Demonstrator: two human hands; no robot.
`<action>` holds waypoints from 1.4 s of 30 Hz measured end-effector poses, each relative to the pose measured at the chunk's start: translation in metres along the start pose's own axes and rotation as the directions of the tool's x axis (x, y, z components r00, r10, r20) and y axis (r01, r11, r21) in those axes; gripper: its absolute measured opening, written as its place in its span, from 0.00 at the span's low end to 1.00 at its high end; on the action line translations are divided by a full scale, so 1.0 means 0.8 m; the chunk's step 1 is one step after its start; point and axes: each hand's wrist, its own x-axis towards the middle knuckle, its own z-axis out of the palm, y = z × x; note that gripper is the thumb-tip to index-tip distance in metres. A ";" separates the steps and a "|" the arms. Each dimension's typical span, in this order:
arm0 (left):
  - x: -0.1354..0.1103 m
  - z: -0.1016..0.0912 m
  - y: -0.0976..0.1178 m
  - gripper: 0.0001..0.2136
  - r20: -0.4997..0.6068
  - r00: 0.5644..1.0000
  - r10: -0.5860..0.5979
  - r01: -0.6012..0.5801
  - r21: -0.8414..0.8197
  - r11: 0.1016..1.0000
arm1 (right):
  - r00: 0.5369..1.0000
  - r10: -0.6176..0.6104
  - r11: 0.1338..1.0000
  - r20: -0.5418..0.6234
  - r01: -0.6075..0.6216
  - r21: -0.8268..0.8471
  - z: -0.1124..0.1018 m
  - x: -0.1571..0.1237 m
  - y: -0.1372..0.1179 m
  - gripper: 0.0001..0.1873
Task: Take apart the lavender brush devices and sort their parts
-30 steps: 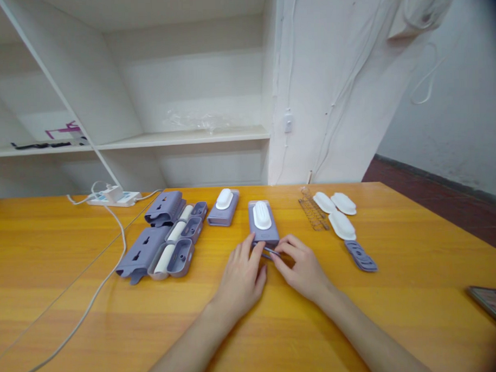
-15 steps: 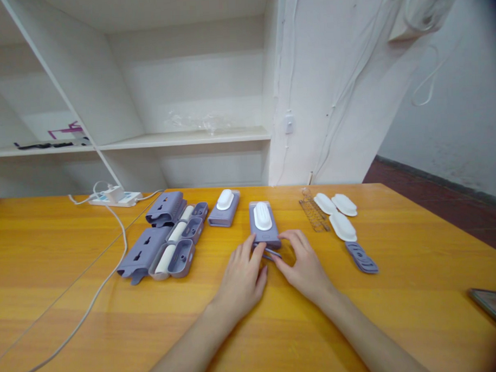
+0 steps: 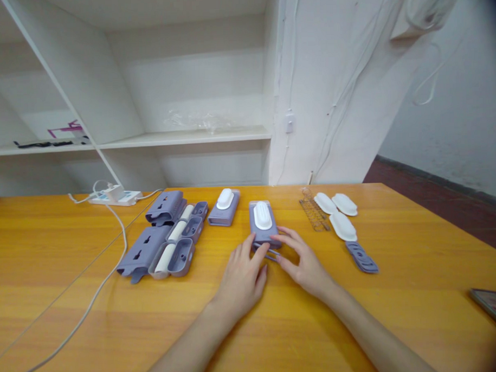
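A purple block with a white oval pad on top (image 3: 263, 222) lies in the middle of the wooden table (image 3: 74, 322). My left hand (image 3: 241, 278) rests flat below it, fingertips touching its near left corner. My right hand (image 3: 303, 263) curls around its near right corner, thumb and fingers pinching a thin metal piece (image 3: 271, 254) at the block's near edge. A second purple block with a white pad (image 3: 224, 207) sits just behind to the left.
Open purple cases with white rollers (image 3: 172, 245) lie at left. Three white oval pads (image 3: 338, 212), a wire spring strip (image 3: 313, 210) and a purple flat part (image 3: 361, 256) lie at right. A power strip (image 3: 114, 198) and cable (image 3: 105, 278) cross the left side. A dark flat object (image 3: 494, 303) sits at the right edge.
My right hand has shifted slightly up and left, its fingers now reaching onto the block's near right corner. My left hand has barely moved.
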 end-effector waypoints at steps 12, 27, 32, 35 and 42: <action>0.005 -0.008 -0.003 0.28 -0.028 0.999 -0.023 0.018 -0.161 0.987 | 0.972 0.193 0.980 -0.137 -0.185 0.073 0.004 0.004 0.020 0.17; 0.000 -0.011 0.020 0.18 -0.131 0.991 -0.007 -0.027 -0.256 0.966 | 0.980 0.069 0.929 -0.185 -0.131 -0.347 0.013 0.001 0.004 0.34; 0.010 0.003 -0.017 0.31 -0.272 0.932 -0.238 0.189 -0.196 0.962 | 0.988 0.076 0.920 -0.136 -0.122 -0.373 0.006 -0.001 0.004 0.34; 0.012 0.004 -0.030 0.42 -0.100 0.958 -0.270 0.239 -0.246 0.939 | 0.967 0.082 0.931 -0.242 -0.161 -0.326 0.005 -0.002 0.015 0.31; 0.015 0.002 -0.030 0.42 -0.005 0.961 -0.275 0.258 -0.328 0.909 | 0.976 0.090 0.950 -0.196 -0.143 -0.277 0.002 -0.004 0.019 0.27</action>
